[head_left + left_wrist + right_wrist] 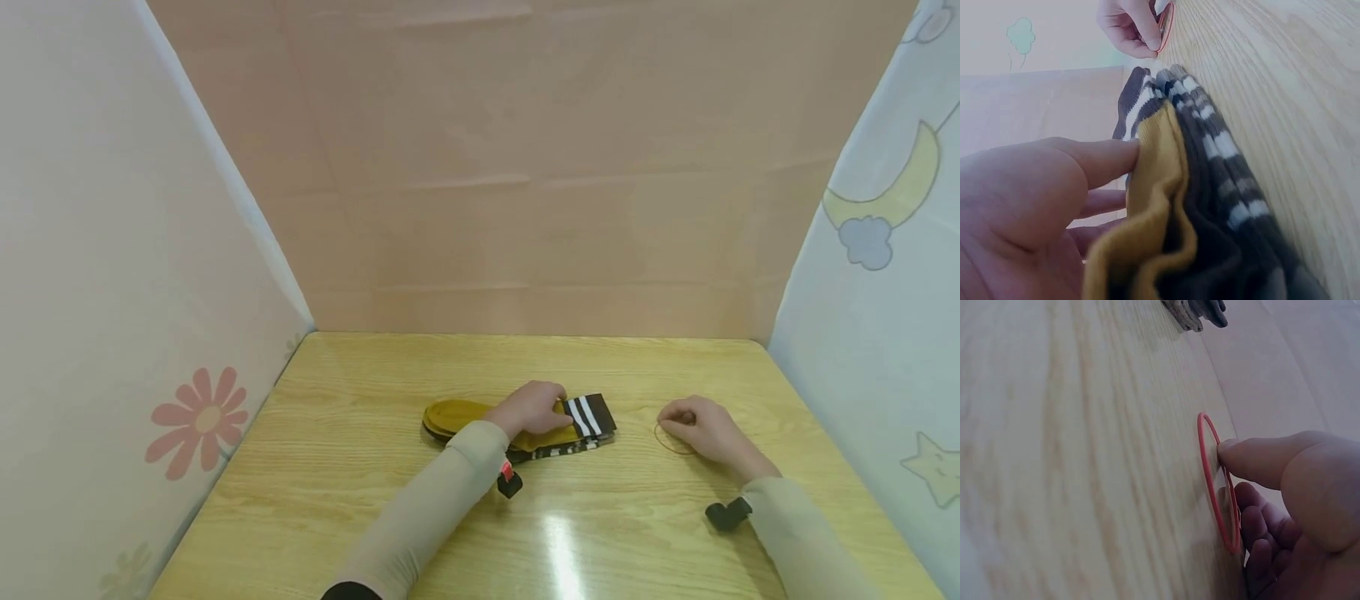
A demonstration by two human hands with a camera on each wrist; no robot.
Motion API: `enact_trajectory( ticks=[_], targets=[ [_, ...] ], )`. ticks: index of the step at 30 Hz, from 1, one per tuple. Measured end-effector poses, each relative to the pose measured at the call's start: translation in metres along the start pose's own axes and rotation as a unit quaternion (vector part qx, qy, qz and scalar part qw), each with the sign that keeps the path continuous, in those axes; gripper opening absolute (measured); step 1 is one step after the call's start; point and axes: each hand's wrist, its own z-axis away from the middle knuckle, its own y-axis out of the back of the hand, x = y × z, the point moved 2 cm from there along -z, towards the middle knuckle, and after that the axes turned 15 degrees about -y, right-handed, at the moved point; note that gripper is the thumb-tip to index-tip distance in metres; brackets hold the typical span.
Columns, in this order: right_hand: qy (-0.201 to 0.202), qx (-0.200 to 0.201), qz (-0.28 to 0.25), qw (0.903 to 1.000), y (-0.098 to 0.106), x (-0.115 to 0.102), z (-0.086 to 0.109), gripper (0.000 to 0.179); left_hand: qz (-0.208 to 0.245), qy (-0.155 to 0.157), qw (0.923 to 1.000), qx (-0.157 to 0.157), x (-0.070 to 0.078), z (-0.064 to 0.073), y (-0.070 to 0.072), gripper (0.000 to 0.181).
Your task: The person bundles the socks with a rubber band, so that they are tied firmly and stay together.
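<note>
A stack of socks lies on the table, a mustard sock point(457, 412) with a black-and-white striped cuff on top. Beneath it shows a dark sock point(1225, 147) with grey and white stripes. My left hand point(528, 408) grips the mustard sock close to its cuff, the thumb on one side and fingers on the other. Off to the right, my right hand point(705, 427) pinches a thin red rubber band point(1209, 478) between thumb and fingers. The band hangs as an open loop, close to the tabletop, apart from the socks.
The wooden table point(360, 500) runs back to a plain tan backdrop point(525, 167). Pale patterned sheets stand along the left side point(112, 250) and the right side point(885, 333). Each wrist carries a small black camera point(727, 515).
</note>
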Motion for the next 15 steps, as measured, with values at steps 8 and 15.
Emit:
enact_trajectory(
  ticks=[8,15],
  targets=[
    [0.005,-0.008,-0.003,1.0000,-0.002,0.000,-0.001,0.005,0.003,0.028,0.9996,-0.010,0.008,-0.007,0.002,0.046],
    [0.000,-0.013,-0.006,0.9999,-0.003,0.000,-0.001,0.006,0.019,0.054,0.9984,-0.001,0.016,-0.015,-0.001,0.029]
  ],
)
